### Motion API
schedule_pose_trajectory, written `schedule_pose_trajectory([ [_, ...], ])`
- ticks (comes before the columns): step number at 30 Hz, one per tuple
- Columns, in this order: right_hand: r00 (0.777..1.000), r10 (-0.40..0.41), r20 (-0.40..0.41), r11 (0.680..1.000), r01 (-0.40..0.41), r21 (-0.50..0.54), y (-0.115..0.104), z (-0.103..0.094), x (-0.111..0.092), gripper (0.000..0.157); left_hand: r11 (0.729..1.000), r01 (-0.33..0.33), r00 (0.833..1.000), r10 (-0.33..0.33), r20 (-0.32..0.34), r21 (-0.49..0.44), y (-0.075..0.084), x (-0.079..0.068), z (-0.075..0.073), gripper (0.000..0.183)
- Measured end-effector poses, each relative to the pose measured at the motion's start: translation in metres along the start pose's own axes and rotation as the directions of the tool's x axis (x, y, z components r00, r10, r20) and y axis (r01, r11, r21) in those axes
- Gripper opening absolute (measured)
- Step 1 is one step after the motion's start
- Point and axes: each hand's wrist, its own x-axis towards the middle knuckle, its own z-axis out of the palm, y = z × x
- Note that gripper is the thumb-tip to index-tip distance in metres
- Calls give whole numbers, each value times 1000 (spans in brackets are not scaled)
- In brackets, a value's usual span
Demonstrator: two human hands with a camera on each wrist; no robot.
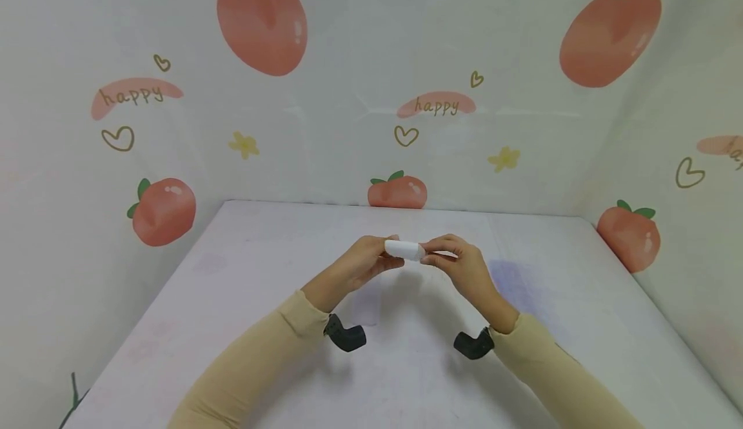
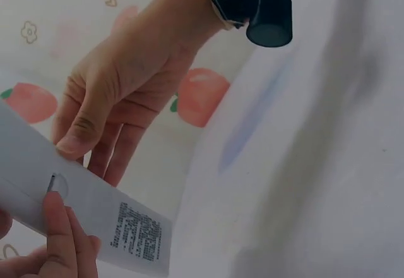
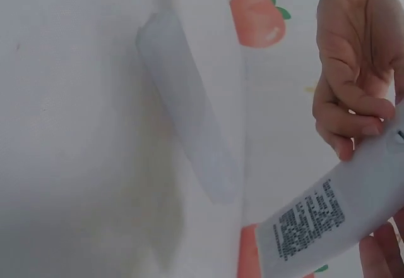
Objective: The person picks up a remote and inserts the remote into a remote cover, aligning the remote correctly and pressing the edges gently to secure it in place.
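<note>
A slim white box [image 1: 402, 249] is held up above the table between both hands in the head view. Small dark print covers part of its broad side, and a small half-round mark shows there in the left wrist view. My left hand [image 1: 367, 260] grips the left part of the box, its fingers [image 2: 60, 234] lying across the printed side. On the other end, my right hand [image 1: 463, 268] pinches the box between thumb and fingers. The right thumb [image 2: 82, 129] sits along the box's edge in the left wrist view.
The white table [image 1: 278, 351] spreads below, with a blue-violet patch [image 1: 516, 287] to the right and a pale patch [image 1: 366, 303] near the middle. White curtains [image 1: 348, 48] with fruit prints stand behind and at the sides. Black wrist cameras [image 1: 347, 335] hang under the sleeves.
</note>
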Motion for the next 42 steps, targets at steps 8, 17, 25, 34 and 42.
schedule_pose_trajectory([
  [8,997,-7,-77,991,-3,-136,0,4,4,23,985,-83,996,75,55,152,-5,-2,0,35],
  [17,980,189,-65,982,-191,-16,2,5,9,33,934,-152,988,151,27,324,-10,0,3,33],
  [25,968,247,-31,962,-242,125,9,6,9,34,886,-183,977,213,-24,426,-12,0,4,27],
  [34,959,283,15,934,-280,222,9,8,7,44,899,-234,967,256,-11,370,-16,3,1,34],
  [42,945,323,57,921,-328,213,10,6,7,54,916,-203,974,226,-28,347,-19,7,-2,53],
])
